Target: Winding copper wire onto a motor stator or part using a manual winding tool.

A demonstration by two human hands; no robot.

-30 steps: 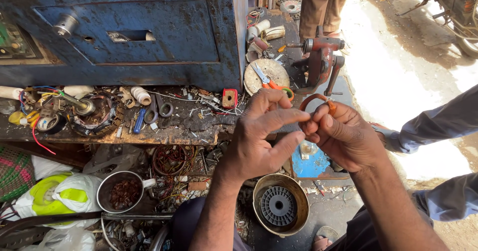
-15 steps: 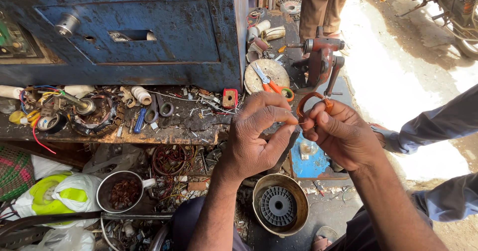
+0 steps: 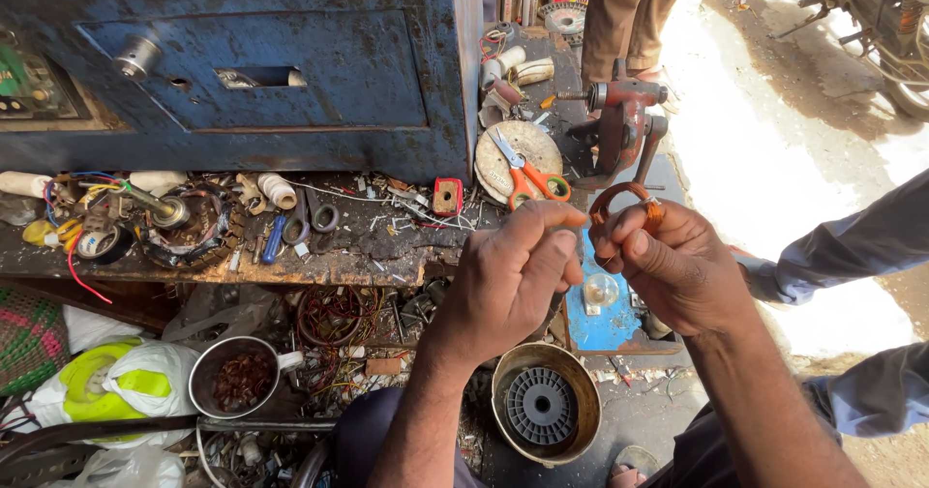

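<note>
My right hand (image 3: 677, 266) holds a small copper wire coil (image 3: 624, 203), a brown loop sticking up between thumb and fingers. My left hand (image 3: 513, 275) is pinched against the coil's left side, fingertips closed at its edge. Both hands hover above a blue metal plate (image 3: 605, 319) and a round metal housing with a grey plastic grille (image 3: 544, 406). What the left fingertips pinch is too small to see.
A cluttered wooden bench (image 3: 339, 256) holds orange-handled scissors (image 3: 527, 174), dark scissors (image 3: 310, 219), a motor stator with wires (image 3: 184, 222) and a red hand tool (image 3: 624, 120). A blue metal cabinet (image 3: 271, 72) stands behind. A steel cup (image 3: 237, 377), bags, another person's legs (image 3: 624, 14) and a blue sleeve (image 3: 832, 256) are nearby.
Both hands shifted slightly lower and turned the coil; the left fingers closed tighter against its edge.
</note>
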